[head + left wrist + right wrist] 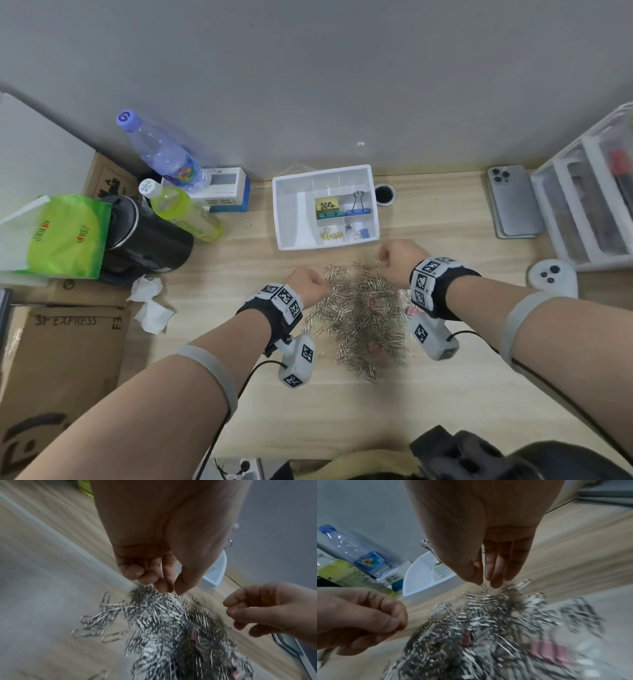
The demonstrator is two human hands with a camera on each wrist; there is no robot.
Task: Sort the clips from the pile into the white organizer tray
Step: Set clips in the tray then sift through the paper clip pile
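Pile (359, 318), frame centre — right hand (397, 262) pinching one paper clip (483, 586), left hand (310, 286) pinched, contents unclear; lift singly, shaking off tangles, toward tray (294, 219).

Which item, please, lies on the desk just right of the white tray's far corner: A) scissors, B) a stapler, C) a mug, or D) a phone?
D: a grey phone lies camera side up on the desk, right of the white tray.

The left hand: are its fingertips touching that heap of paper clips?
Touching. In the left wrist view the left hand points down and its fingertips meet the top of the paper clip pile, with no gap showing.
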